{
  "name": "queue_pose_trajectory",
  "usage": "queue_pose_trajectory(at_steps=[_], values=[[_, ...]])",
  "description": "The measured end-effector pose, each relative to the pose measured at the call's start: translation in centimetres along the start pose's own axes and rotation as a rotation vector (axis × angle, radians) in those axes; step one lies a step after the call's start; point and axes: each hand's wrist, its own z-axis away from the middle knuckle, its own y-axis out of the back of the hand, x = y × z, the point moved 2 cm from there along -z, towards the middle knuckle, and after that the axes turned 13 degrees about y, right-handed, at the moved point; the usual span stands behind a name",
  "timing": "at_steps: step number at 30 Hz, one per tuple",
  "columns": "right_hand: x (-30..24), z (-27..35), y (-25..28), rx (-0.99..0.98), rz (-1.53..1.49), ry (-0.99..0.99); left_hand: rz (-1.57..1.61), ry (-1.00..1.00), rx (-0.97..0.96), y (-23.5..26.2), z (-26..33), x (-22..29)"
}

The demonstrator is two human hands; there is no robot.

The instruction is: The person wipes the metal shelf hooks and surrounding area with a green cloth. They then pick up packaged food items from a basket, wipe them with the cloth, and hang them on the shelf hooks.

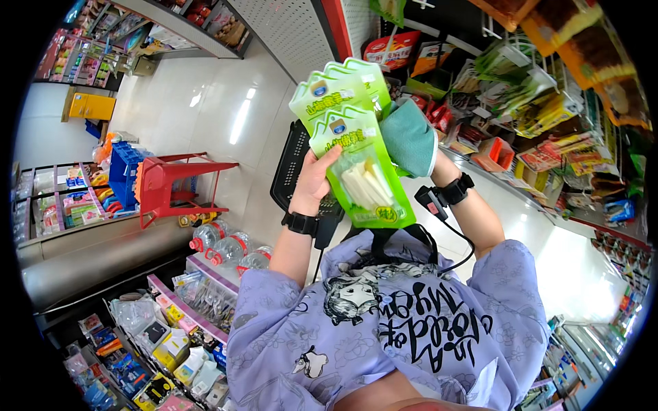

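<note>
My left hand (pixel 317 179) is closed on several green snack packets, fanned out in front of my chest, its thumb across the front one. The front packet (pixel 367 185) has a window showing pale, strip-like pieces; more green packets (pixel 336 92) stick out behind its top. A folded teal cloth (pixel 409 139) covers most of my right hand (pixel 443 168) and lies against the packets' right edge. Only the base of that hand shows, and its fingers are hidden by the cloth. Behind my left hand is a black slotted basket (pixel 286 164), partly hidden.
Hanging snack packets (pixel 548 103) and a shelf of small bags line the right. To the left stand a red stool (pixel 181 181), a blue crate (pixel 125 171) and large clear bottles (pixel 233 248). Packaged goods (pixel 164 342) fill the lower-left shelf. Tiled floor (pixel 205 116) lies beyond.
</note>
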Motion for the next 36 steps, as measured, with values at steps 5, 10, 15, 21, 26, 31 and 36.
queue_pose_trajectory(at_steps=[5, 10, 15, 21, 26, 31, 36], values=[[5.0, 1.8, 3.7, -0.076, -1.042, -0.294, 0.145, 0.019, -0.068, -0.9, 1.4, -2.1], [8.2, 7.2, 5.1, -0.119, -0.963, -0.425, 0.168, 0.036, -0.019, 3.0, 2.2, -1.6], [4.0, 12.0, 4.2, 0.357, -1.515, -0.817, -0.188, -0.054, 0.116, 0.2, 0.5, -3.0], [1.5, 11.7, 4.6, 0.110, -1.271, -0.809, -0.101, 0.000, 0.110, -8.3, -1.0, -6.1], [3.3, 12.3, 3.8, 0.390, -1.058, -0.823, -0.284, -0.119, 0.232, -8.5, -1.6, -7.1], [1.9, 12.3, 5.7, 0.400, -1.622, -1.140, -0.339, -0.183, 0.280, -8.0, -2.2, -6.6], [1.7, 11.6, 4.5, 0.375, -1.637, -1.033, -0.206, -0.111, 0.150, -11.8, -1.0, -8.9]])
